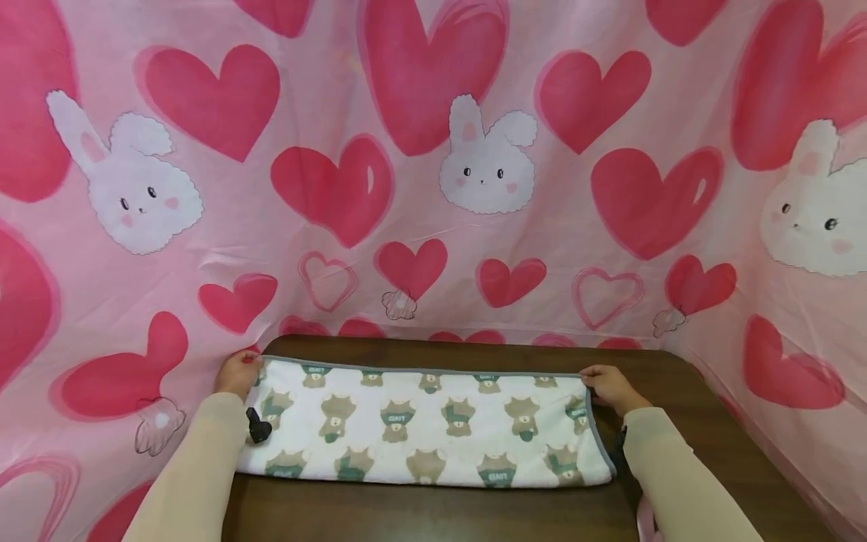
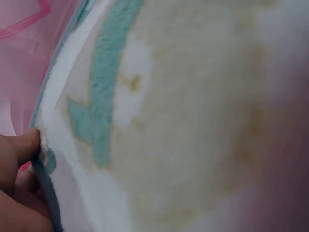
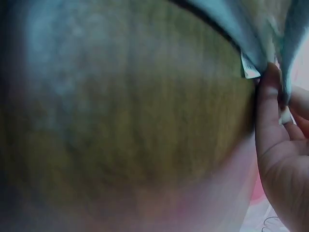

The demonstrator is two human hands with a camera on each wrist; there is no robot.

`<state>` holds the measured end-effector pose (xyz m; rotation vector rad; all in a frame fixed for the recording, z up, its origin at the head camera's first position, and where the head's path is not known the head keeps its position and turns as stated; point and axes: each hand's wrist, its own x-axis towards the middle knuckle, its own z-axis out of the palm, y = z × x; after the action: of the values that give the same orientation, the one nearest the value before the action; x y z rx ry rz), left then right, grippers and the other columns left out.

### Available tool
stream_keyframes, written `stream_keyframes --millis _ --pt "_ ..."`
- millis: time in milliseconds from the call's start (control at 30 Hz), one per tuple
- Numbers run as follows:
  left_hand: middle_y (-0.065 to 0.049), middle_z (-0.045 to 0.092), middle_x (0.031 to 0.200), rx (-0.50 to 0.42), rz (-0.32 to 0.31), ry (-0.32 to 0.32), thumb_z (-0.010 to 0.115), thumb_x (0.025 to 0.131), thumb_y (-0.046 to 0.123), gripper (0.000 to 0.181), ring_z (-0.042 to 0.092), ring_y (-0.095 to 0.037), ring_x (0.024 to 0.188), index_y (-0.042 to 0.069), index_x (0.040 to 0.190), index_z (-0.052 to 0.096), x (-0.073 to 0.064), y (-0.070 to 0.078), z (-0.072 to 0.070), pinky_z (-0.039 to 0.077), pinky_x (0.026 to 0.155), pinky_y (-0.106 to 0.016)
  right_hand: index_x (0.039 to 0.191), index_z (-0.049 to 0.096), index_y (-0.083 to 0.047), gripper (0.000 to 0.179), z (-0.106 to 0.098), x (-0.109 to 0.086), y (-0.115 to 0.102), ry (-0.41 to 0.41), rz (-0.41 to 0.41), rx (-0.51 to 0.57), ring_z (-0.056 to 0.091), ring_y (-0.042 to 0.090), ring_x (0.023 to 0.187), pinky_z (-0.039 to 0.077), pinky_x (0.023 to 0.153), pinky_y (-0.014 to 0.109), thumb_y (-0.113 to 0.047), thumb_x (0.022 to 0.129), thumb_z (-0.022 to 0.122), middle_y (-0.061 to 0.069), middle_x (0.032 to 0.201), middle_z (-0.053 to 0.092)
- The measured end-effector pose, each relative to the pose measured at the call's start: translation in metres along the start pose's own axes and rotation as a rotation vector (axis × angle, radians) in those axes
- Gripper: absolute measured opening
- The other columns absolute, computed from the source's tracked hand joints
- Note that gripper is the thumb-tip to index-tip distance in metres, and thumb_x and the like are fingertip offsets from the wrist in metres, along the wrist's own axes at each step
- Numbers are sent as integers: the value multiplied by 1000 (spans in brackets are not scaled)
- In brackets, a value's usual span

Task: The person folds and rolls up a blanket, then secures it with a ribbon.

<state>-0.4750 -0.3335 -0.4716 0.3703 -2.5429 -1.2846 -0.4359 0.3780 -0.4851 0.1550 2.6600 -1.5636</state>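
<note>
Where the head view covers the scene, one oblong cloth (image 1: 488, 425) is spread over a dark brown wooden table (image 1: 433, 516), its long axis left to right, short sides pointing away from the person. Fabric: white, soft-napped, printed with tan and green bears; grey binding on far and right edges. Left hand (image 1: 237, 374): pinching the far left corner. Right hand (image 1: 612, 388): pinching the far right corner. Backdrop (image 1: 325, 98): pink sheet, red hearts, white rabbits. A black object (image 1: 257, 427) by the left sleeve (image 1: 196, 459) covers part of the cloth.

Left wrist view: thumb and fingers at the bound edge; terry-like pile, blurred rightward; hand cut off.

Right wrist view: fingertips gripping gathered binding; small white label (image 3: 250, 68), lettering illegible; wood grain blurred.
</note>
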Motion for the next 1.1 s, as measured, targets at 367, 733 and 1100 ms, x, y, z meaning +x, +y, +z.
stream_keyframes --millis 367,733,1100 --pt "-20 60 83 118 84 -4 57 93 14 22 52 -39 82 -7 95 59 12 -13 17 42 75 -48 113 59 14 28 -2 -7 -4 40 -46 -139 57 30 89 54 76 44 -7 95 60 23 103 61" --pt "-28 54 104 87 63 -45 46 101 18 30 48 -44 98 -6 118 49 15 -2 6 38 90 -55 107 61 10 23 6 -7 -7 102 -73 -151 56 27 83 53 68 39 -8 94 62 17 95 61" --pt "-20 54 88 158 33 -39 52 98 14 16 48 -39 87 -1 99 51 16 -8 18 40 74 -48 94 67 2 16 9 -7 -12 78 -144 -428 55 26 79 48 75 47 -14 92 66 9 85 63"
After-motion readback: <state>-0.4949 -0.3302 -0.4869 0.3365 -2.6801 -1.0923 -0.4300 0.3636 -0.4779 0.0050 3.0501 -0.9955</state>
